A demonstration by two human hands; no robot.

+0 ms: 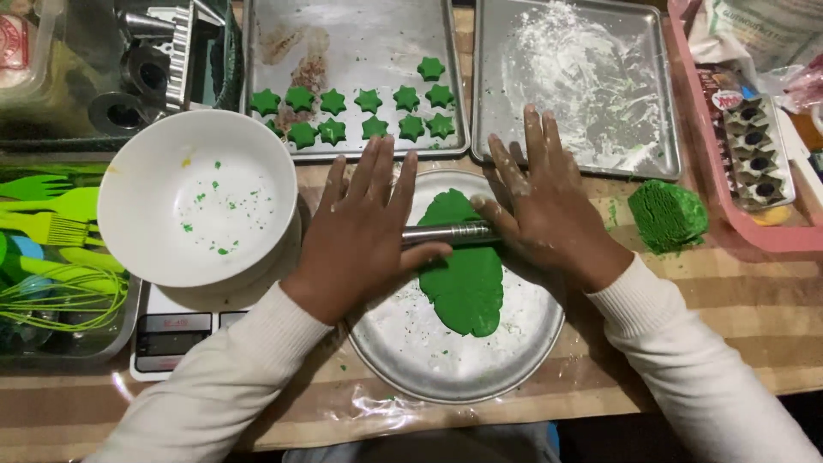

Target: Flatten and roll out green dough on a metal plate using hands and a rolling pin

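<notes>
I see my left hand [364,236] and right hand [549,210], both spread flat, pressing one metal rolling pin [450,232] over one green dough sheet [465,270] on a round pan [454,360]. Beyond: twelve green stars [369,101] on one tray [360,26], one white bowl [199,199], one dough lump [669,214].

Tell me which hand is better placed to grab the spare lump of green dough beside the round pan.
Probably the right hand. The dough lump lies on the table just to its right, past the round pan. The left hand rests on the metal roller at the far side and would have to cross over.
</notes>
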